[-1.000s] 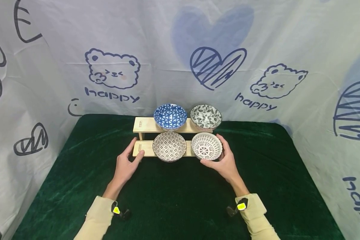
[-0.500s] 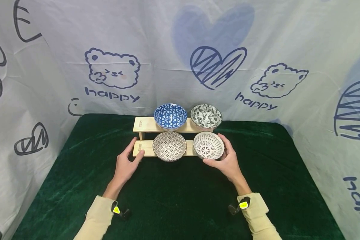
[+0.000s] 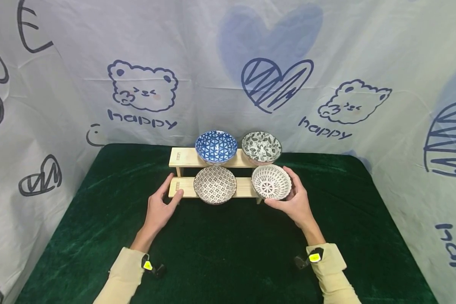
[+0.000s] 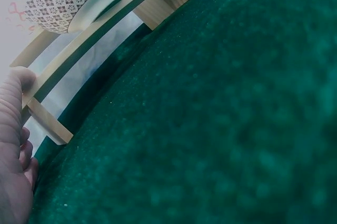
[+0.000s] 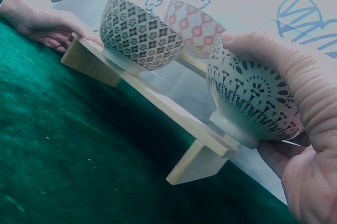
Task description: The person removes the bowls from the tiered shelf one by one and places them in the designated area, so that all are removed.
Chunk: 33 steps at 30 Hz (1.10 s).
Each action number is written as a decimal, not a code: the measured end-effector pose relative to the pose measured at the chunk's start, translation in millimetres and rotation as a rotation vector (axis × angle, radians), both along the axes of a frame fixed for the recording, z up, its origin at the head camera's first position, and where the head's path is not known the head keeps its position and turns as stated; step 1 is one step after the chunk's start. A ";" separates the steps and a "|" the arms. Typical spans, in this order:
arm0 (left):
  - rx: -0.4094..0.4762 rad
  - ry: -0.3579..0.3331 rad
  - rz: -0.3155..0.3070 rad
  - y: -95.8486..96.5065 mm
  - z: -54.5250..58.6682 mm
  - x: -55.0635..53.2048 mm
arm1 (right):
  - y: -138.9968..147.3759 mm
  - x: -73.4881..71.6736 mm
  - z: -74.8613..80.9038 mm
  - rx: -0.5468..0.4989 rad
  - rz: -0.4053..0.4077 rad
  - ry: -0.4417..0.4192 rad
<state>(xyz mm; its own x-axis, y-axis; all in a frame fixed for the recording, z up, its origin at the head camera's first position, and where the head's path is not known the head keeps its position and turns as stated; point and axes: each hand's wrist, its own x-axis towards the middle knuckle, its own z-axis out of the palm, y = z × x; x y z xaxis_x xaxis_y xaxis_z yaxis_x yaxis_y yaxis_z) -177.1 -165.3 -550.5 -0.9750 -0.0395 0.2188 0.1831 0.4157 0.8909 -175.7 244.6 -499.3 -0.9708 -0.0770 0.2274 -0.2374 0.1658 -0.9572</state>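
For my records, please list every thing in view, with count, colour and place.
wooden rack: 1, pale, on cloth
cloth: 1, dark green, beneath
blue bowl: 1, blue and white, rack's back middle
leafy bowl: 1, grey and white, back right
lattice bowl: 1, brown and white, front middle
streaked bowl: 1, white, dark marks, front right
backdrop: 1, whitish, blue drawings, behind
wrist devices: 2, black and yellow, lower left and right
sleeves: 2, pale yellow, lower edge
left hand: 1, bare, holding rack's left end
right hand: 1, bare, holding streaked bowl
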 end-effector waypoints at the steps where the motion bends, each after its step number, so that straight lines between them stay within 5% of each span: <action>1: 0.001 0.001 -0.002 0.1 0.1 -0.2 | 1.4 -0.2 0.4 0.001 0.000 0.001; 20: -0.014 -0.007 0.002 0.5 -0.8 -1.2 | 20.5 -2.9 5.2 0.060 -0.022 0.000; 33: -0.010 -0.001 0.004 0.6 -0.2 0.6 | 39.1 -7.5 -0.1 0.059 -0.122 -0.051</action>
